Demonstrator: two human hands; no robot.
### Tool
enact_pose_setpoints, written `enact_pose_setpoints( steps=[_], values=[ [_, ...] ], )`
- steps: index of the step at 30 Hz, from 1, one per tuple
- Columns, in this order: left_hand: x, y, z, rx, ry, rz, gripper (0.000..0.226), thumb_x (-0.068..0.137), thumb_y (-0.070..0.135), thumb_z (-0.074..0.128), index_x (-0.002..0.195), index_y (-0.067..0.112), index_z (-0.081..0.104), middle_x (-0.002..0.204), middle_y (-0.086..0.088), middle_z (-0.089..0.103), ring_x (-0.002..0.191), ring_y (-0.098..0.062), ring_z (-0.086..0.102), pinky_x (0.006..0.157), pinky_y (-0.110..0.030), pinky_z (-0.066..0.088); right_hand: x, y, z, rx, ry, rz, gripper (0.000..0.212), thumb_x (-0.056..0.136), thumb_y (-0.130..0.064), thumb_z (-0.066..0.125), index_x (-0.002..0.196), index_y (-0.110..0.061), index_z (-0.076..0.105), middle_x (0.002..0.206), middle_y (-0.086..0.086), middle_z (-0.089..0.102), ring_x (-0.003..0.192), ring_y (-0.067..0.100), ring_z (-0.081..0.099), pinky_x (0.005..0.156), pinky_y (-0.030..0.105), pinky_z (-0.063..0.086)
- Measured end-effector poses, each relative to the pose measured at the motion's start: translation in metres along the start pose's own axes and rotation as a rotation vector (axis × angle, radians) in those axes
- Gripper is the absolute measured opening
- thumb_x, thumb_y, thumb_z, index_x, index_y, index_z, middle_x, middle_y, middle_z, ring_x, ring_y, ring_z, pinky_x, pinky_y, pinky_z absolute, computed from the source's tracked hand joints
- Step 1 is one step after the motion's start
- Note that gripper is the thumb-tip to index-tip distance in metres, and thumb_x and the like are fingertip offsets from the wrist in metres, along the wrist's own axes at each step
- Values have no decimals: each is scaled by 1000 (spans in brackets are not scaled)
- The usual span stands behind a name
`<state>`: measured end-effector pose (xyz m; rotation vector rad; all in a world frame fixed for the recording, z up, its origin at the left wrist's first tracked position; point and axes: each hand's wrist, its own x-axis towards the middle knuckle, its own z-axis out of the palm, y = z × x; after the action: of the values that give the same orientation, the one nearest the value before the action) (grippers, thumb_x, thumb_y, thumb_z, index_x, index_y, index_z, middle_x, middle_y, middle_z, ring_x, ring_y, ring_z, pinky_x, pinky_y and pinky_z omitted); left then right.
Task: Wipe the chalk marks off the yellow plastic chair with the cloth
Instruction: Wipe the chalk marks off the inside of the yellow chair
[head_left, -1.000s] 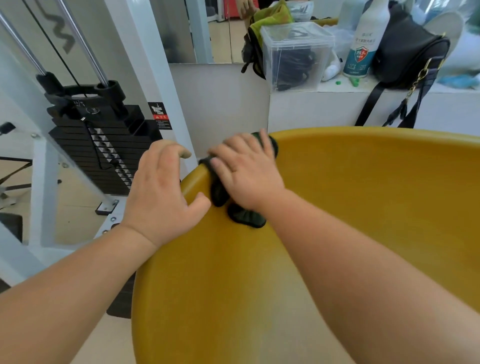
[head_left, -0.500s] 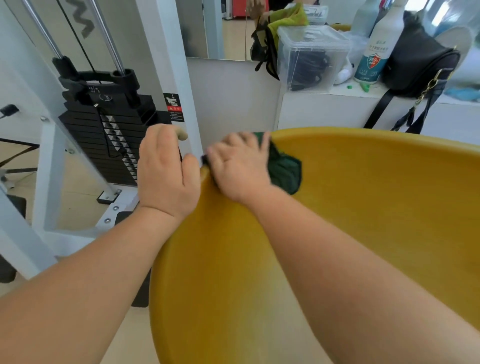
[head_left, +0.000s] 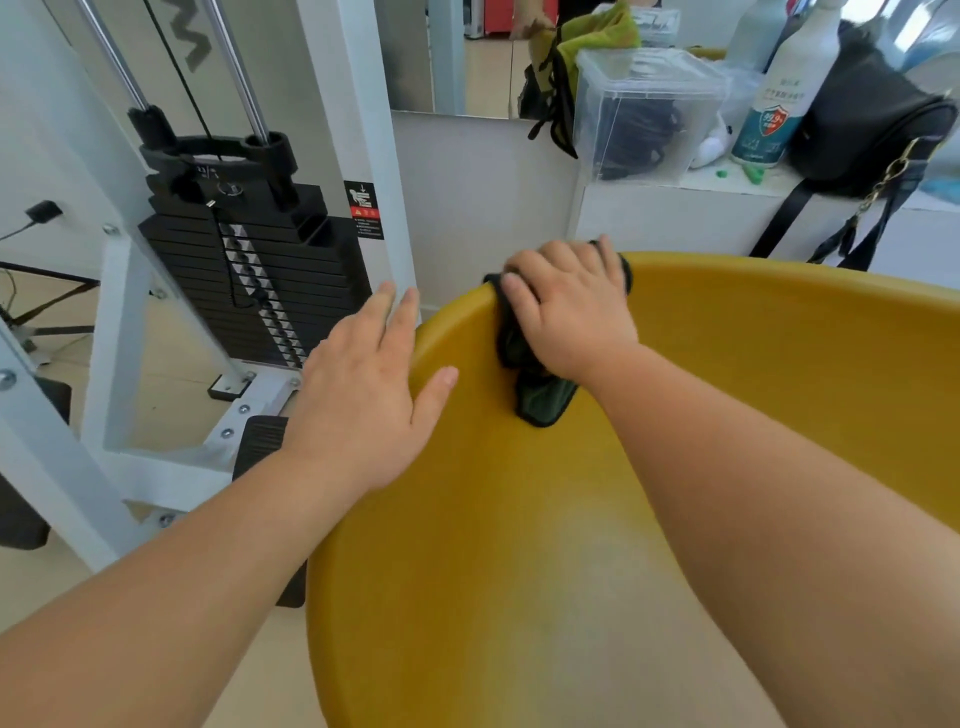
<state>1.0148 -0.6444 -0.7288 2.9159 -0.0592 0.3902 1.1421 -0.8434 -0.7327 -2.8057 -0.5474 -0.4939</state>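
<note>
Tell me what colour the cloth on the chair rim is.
Dark green, almost black in its folds. The cloth shows best in the head view.

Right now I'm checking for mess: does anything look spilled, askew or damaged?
Nothing looks spilled or damaged. Only some small green bits lie loose on the white ledge beside the spray bottle, which stands upright.

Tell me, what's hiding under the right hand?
Under the right hand lies a dark green cloth, folded over the rim of the yellow chair, one corner poking out below the palm. Whether chalk marks remain beneath the cloth cannot be seen; it covers that spot.
</note>
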Motion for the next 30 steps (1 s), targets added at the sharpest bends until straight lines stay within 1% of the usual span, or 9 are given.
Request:
enact_pose_setpoints(
  steps=[5, 8, 11, 13, 16, 18, 21, 25, 30],
  values=[
    [5, 8, -3, 265, -92, 59, 96, 87, 75, 30, 158, 20, -5, 167, -6, 5, 151, -29, 18, 118, -57, 26, -17, 97, -22, -171, 45, 314, 51, 104, -57, 19, 139, -32, 47, 137, 7, 53, 135, 35, 41, 125, 56, 8],
    [13, 27, -4, 378, -145, 110, 105, 87, 75, 32, 156, 14, -17, 168, -8, -5, 153, -28, 7, 119, -58, 19, -23, 96, -18, -165, 77, 453, 51, 104, -55, 17, 139, -31, 47, 141, 7, 48, 143, 34, 30, 124, 60, -2],
    [44, 61, 5, 387, -134, 180, 110, 86, 72, 41, 155, 10, -17, 167, -11, -7, 154, -29, 2, 121, -58, 13, -10, 68, -7, -95, 63, 437, 50, 105, -54, 16, 138, -36, 49, 147, 4, 44, 148, 35, 20, 121, 62, -14],
    [72, 91, 17, 368, -136, 203, 116, 82, 72, 50, 156, 10, -15, 167, -12, -6, 154, -31, 1, 121, -59, 9, -9, 69, -7, -99, 56, 377, 48, 105, -54, 18, 142, -40, 44, 149, 0, 42, 149, 32, 19, 120, 60, -16],
    [94, 123, 38, 339, -126, 138, 125, 74, 78, 54, 157, 12, -12, 167, -12, -4, 153, -33, 2, 121, -59, 6, -23, 102, -15, -176, 43, 262, 49, 105, -55, 21, 150, -41, 35, 149, -4, 43, 146, 27, 27, 124, 56, -8],
    [97, 126, 50, 362, -75, 98, 130, 69, 83, 53, 156, 13, -13, 165, -12, 6, 151, -34, 11, 120, -59, 11, -33, 130, -24, -219, 53, 252, 52, 105, -55, 22, 154, -40, 31, 147, -4, 44, 143, 26, 30, 126, 52, -2],
    [95, 120, 59, 410, -10, 118, 131, 65, 87, 50, 156, 14, -11, 159, -12, 14, 145, -34, 19, 118, -58, 18, -59, 179, -41, -289, 70, 336, 55, 104, -59, 22, 154, -38, 29, 147, -1, 43, 143, 28, 30, 126, 53, 2],
    [96, 124, 62, 417, 17, 110, 130, 65, 87, 49, 156, 13, -7, 157, -12, 16, 142, -35, 22, 116, -58, 20, -112, 248, -72, -377, 96, 534, 57, 102, -62, 25, 153, -37, 26, 148, 5, 39, 145, 33, 27, 125, 58, 3],
    [95, 137, 65, 399, -12, 25, 132, 64, 88, 48, 156, 12, -8, 159, -16, 13, 145, -39, 16, 117, -64, 11, -106, 239, -76, -309, 143, 745, 56, 101, -59, 21, 144, -31, 40, 147, 12, 41, 146, 38, 23, 122, 64, -2]
  ],
)
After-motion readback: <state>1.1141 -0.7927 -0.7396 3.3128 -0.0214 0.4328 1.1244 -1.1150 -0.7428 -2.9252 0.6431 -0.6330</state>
